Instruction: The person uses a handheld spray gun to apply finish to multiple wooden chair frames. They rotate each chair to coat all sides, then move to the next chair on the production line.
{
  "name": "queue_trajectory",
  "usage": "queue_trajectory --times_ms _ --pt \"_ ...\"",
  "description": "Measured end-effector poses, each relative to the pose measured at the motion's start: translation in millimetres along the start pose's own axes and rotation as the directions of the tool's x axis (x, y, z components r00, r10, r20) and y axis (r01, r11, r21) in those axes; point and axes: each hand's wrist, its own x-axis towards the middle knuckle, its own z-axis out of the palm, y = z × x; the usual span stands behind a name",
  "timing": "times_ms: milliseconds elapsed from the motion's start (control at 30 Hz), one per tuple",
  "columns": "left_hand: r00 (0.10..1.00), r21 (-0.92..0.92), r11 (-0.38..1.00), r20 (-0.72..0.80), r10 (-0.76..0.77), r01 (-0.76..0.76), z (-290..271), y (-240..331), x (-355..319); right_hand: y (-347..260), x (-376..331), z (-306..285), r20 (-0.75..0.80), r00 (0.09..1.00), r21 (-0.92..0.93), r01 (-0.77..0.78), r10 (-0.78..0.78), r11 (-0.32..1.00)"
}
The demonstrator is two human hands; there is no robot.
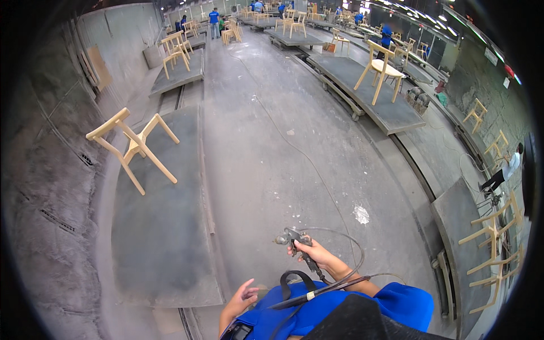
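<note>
My right hand is wrapped round the handle of a spray gun, held in front of my body with its nozzle end toward the left. A dark hose loops from the gun back past my forearm. Lower and to the left, my left hand is raised with fingers apart and nothing in it. Nearest to that hand is a low grey platform. On its far part a pale wooden chair frame lies tipped over, out of reach of both hands.
Another platform with a wooden chair stands ahead right. More chairs are at the right edge, near a person in white. A thin hose runs along the floor. A rough wall borders the left; several blue-clad people work far off.
</note>
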Motion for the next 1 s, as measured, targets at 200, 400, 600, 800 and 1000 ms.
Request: queue_trajectory --times_ms 200,400,600,800,1000 --pt "0.897 -0.470 0.772 -0.329 0.295 -0.427 -26 -58 49 -24 92 -14 -0.010 0.988 0.046 -0.153 0.154 0.987" --pt "0.844 0.142 0.853 -0.134 0.520 -0.503 -119 -7 155 -46 193 -22 -0.113 0.976 0.002 -0.188 0.187 0.982" --pt "0.972 0.488 0.865 -0.118 0.201 -0.120 -211 184 266 -135 296 -9 -0.197 0.979 0.058 -0.050 0.061 0.997" --pt "0.869 0.614 0.622 0.257 0.424 -0.485 -281 290 368 -211 381 5 -0.258 0.966 0.211 0.087 -0.031 0.974" --pt "0.654 0.814 0.356 0.038 0.755 -0.458 -434 380 368 -222 412 13 -0.297 0.953 0.209 0.134 -0.067 0.969"
